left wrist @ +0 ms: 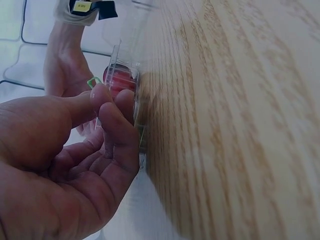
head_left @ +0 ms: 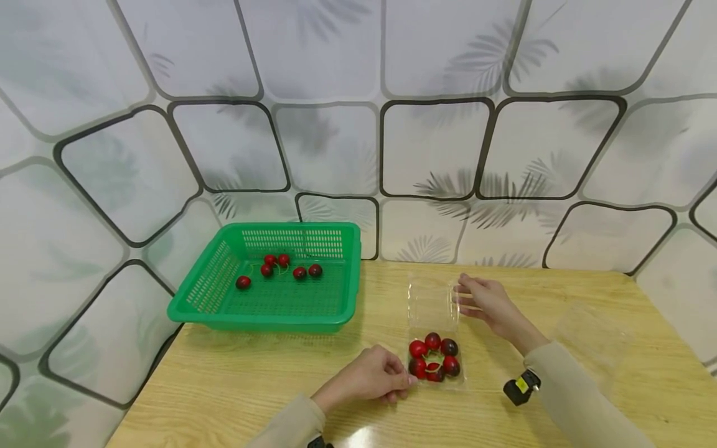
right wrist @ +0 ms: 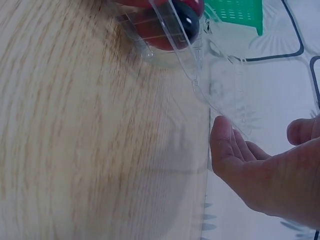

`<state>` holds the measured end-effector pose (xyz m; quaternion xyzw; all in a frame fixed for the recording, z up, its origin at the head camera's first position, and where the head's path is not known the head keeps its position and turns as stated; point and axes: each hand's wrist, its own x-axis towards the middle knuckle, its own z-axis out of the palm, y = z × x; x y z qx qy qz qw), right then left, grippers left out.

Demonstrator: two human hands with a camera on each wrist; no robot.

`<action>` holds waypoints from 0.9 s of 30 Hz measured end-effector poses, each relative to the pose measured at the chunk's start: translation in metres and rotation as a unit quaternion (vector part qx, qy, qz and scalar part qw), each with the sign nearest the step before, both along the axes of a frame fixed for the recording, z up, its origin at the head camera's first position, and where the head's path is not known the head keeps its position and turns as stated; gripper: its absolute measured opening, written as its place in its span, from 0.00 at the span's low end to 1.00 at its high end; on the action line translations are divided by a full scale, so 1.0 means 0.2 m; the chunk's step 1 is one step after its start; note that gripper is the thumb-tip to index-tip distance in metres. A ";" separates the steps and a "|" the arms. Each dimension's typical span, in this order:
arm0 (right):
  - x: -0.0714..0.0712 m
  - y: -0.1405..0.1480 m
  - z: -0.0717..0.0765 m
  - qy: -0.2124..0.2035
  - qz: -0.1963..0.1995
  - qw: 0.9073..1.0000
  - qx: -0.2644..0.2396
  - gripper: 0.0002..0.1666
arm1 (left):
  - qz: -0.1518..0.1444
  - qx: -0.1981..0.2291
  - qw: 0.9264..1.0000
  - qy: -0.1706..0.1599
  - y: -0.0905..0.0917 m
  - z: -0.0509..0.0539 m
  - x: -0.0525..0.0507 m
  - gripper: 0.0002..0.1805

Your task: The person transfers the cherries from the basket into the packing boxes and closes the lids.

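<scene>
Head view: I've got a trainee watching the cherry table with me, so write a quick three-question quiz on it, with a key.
1. How many cherries show in the green basket?
2. Which hand is nearer the open lid of the clear box?
3. True or false: in the head view, the green basket stands to the right of the clear box.

Key:
1. Six.
2. The right hand, whose fingertips are at the lid's edge.
3. False; the green basket is to the left.
</scene>
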<state>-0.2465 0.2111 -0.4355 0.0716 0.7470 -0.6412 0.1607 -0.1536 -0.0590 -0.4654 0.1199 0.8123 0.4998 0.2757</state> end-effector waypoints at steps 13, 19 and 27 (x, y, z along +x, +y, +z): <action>0.04 0.02 0.01 0.030 0.006 0.999 0.019 0.45 | 0.005 0.005 1.000 0.002 0.01 -0.01 -0.01 0.12; 0.05 0.04 0.03 0.041 0.005 0.999 0.008 0.47 | 0.006 0.000 1.000 0.010 0.02 -0.01 -0.01 0.13; 0.09 0.04 0.06 0.056 0.016 0.998 0.029 0.49 | 0.001 -0.008 1.000 0.022 0.02 -0.02 -0.01 0.16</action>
